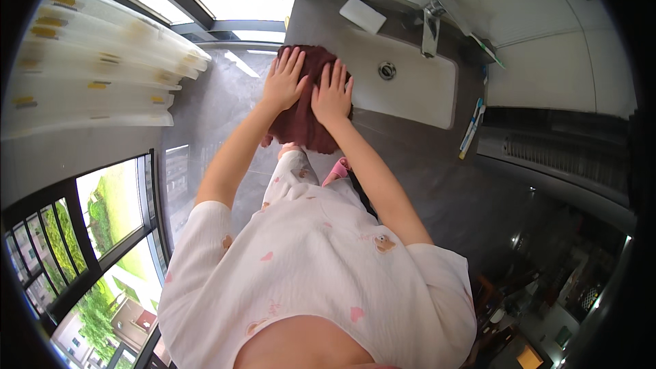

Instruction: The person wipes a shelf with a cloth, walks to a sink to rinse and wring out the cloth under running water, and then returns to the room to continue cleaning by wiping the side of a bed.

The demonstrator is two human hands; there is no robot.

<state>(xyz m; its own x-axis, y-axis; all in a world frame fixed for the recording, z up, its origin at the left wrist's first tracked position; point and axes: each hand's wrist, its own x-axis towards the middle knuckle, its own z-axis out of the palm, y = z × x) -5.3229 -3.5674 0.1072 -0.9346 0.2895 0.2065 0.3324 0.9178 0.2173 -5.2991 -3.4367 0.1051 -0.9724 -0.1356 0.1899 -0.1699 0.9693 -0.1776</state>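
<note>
A bunched maroon cloth (309, 126), perhaps a towel, lies under both my hands beside the washbasin. My left hand (284, 84) rests flat on its upper left part, fingers stretched out toward the window. On the right part of the cloth, my right hand (332, 98) is also laid flat with its fingers extended. Neither hand's fingers wrap around the cloth. Its lower edge hangs just above my legs, and what lies beneath it is hidden.
To the right is the white rectangular basin (410, 99) with a drain (387, 70) and a chrome faucet (430, 31). A white block-shaped item (363, 15) lies on its far rim. Toothbrushes (471, 128) lie right of the basin. A curtain (102, 61) hangs left.
</note>
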